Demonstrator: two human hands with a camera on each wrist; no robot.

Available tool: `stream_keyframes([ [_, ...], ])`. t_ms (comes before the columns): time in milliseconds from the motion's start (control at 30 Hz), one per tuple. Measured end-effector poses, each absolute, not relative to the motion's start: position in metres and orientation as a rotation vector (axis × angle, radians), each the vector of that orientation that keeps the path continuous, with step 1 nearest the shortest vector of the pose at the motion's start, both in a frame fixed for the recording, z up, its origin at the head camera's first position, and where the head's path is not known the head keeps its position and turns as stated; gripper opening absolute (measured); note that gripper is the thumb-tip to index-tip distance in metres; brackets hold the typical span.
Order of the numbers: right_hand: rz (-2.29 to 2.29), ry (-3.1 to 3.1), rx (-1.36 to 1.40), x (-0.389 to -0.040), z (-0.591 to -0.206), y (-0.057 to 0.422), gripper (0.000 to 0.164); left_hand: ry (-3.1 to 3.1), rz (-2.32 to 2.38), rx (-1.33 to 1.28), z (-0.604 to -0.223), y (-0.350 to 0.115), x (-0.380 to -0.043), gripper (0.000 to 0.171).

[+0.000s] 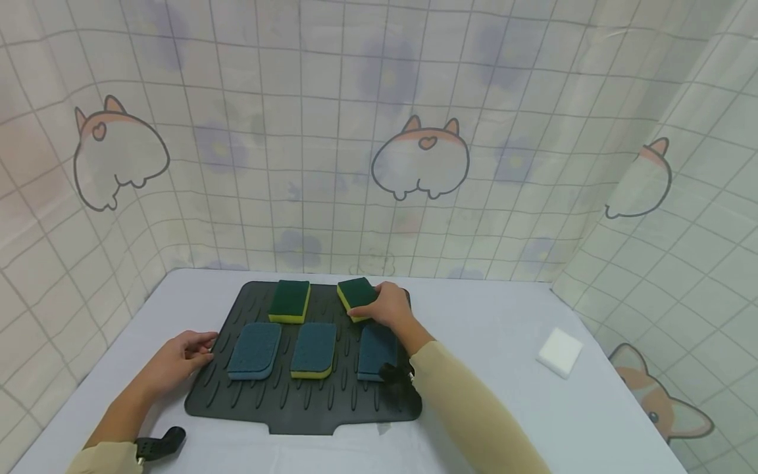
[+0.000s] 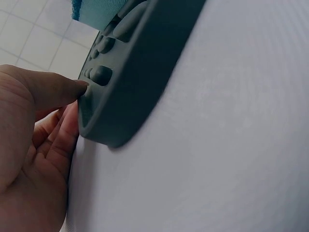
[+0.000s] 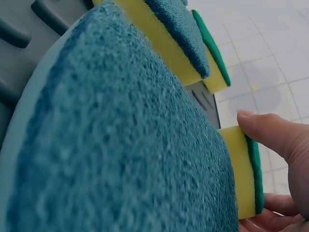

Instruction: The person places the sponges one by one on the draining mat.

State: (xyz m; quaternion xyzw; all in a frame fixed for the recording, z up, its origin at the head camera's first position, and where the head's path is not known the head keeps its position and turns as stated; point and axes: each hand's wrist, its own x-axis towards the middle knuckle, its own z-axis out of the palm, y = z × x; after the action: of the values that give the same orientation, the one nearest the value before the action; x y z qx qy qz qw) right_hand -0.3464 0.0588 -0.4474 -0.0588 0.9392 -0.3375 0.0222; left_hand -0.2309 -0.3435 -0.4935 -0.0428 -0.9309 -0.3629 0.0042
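A dark grey ridged mat [image 1: 308,411] lies on the table with sponges in two rows. At its back right, my right hand [image 1: 387,306] pinches a yellow sponge with a green scouring face [image 1: 356,291], thumb and fingers on opposite sides. Another green-and-yellow sponge [image 1: 289,299] sits at the back left. The front row has a blue sponge [image 1: 254,350] at left, a blue-topped yellow sponge [image 1: 312,349] in the middle and a blue sponge [image 1: 376,345] at right, partly under my right wrist. My left hand [image 1: 180,355] touches the mat's left edge, fingers relaxed.
A white block-shaped sponge [image 1: 560,352] lies alone on the white table [image 1: 474,329] at the right. Behind and at both sides hangs a gridded sheet [image 1: 340,217] with cartoon animals.
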Motion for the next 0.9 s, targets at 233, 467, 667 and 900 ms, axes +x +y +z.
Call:
stream_keyframes([
  [233, -0.997, 2.905, -0.198, -0.346, -0.446, 0.051, 0.081, -2.918, -1.146, -0.127, -0.496, -0.344, -0.232, 0.047],
  [467, -0.944, 2.909, -0.202, -0.348, -0.448, 0.045, 0.078, -2.913, -1.139, -0.141, -0.497, -0.345, -0.232, 0.047],
  [667, -0.858, 2.888, -0.223, -0.348, -0.449, 0.044, 0.092, -2.917, -1.129, -0.150, -0.498, -0.346, -0.231, 0.047],
  [900, -0.867, 2.829, -0.248, -0.350, -0.444, 0.047, 0.081, -2.915, -1.125, -0.147, -0.496, -0.345, -0.231, 0.047],
])
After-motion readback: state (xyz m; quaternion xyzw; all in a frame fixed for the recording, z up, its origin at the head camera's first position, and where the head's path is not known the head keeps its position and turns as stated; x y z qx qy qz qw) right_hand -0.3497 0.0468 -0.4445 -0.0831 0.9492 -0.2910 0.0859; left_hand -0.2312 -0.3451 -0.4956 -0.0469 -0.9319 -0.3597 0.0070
